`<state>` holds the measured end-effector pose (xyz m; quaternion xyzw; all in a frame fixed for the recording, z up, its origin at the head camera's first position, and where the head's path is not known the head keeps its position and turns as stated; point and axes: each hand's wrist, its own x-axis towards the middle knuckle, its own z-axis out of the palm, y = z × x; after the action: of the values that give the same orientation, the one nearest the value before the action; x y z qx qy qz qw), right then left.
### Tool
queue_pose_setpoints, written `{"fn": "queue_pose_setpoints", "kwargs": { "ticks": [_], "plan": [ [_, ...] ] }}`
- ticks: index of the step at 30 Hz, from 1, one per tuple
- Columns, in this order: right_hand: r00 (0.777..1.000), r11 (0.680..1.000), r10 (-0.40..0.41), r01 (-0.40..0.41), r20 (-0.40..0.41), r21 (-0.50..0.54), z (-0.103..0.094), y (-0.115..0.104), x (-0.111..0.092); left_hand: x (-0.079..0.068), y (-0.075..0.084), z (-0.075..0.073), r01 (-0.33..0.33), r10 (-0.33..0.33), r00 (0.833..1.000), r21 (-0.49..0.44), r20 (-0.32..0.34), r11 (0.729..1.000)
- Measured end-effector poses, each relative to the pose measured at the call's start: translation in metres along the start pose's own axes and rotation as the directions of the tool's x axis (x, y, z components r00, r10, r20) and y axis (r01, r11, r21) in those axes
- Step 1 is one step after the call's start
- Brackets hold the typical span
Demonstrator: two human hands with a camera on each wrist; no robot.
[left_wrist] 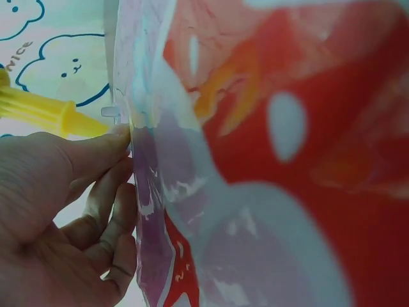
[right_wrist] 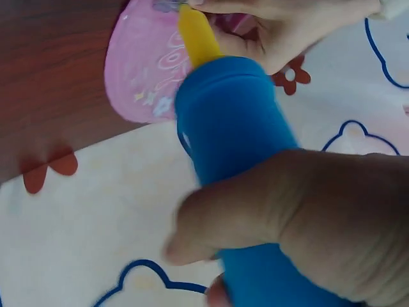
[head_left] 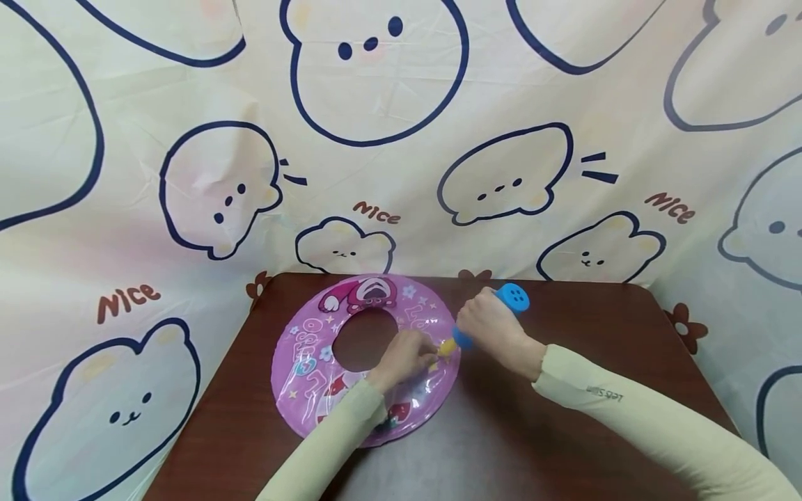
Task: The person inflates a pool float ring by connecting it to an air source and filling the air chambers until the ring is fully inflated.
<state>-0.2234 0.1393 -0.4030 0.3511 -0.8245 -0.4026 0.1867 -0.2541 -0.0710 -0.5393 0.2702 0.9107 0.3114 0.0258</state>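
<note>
A pink inflatable swim ring (head_left: 294, 383) printed with a cartoon bear, letters and flowers lies on the table. My right hand (head_left: 495, 330) grips the barrel of a blue hand pump (right_wrist: 233, 121), held tilted over the ring's right side. The pump's yellow nozzle (left_wrist: 48, 112) points down and left to the ring's clear valve (left_wrist: 112, 112). There my left hand (left_wrist: 70, 204) pinches the valve between thumb and index finger, with its other fingers bent against the vinyl. Nozzle tip and valve meet right at the thumb, which partly hides them. Wrinkles show in the ring's vinyl.
The dark brown table (head_left: 583, 334) extends to the right of the ring and toward the front. Behind and beside it hangs a pale cloth (head_left: 413, 174) with blue-outlined bears, brown flowers and the word "Nice".
</note>
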Motion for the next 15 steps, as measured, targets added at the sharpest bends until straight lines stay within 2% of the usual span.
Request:
{"fn": "queue_pose_setpoints", "kwargs": {
  "ticks": [3,7,9,12,15],
  "plan": [
    [0.999,0.998,0.045,-0.046,0.028,0.049,0.003,0.001,-0.001,0.0,0.0,-0.001,0.011,-0.011,1.0,-0.007,0.006,1.0],
    [0.999,0.995,0.052,-0.052,0.011,0.081,0.01,0.003,-0.003,0.002,0.001,-0.001,0.039,-0.039,0.999,-0.01,0.022,0.999],
    [0.998,0.989,0.06,-0.058,-0.005,0.137,0.017,0.006,-0.006,0.003,0.002,-0.001,0.056,-0.056,0.998,-0.011,0.023,0.998],
    [0.997,0.965,0.082,-0.078,-0.006,0.249,0.033,0.009,-0.016,0.003,0.002,0.001,0.08,-0.08,0.997,-0.002,0.018,0.997],
    [0.992,0.922,0.122,-0.115,0.004,0.369,0.053,0.01,-0.029,0.002,0.004,0.003,0.069,-0.069,0.998,0.037,0.002,0.997]
  ]
}}
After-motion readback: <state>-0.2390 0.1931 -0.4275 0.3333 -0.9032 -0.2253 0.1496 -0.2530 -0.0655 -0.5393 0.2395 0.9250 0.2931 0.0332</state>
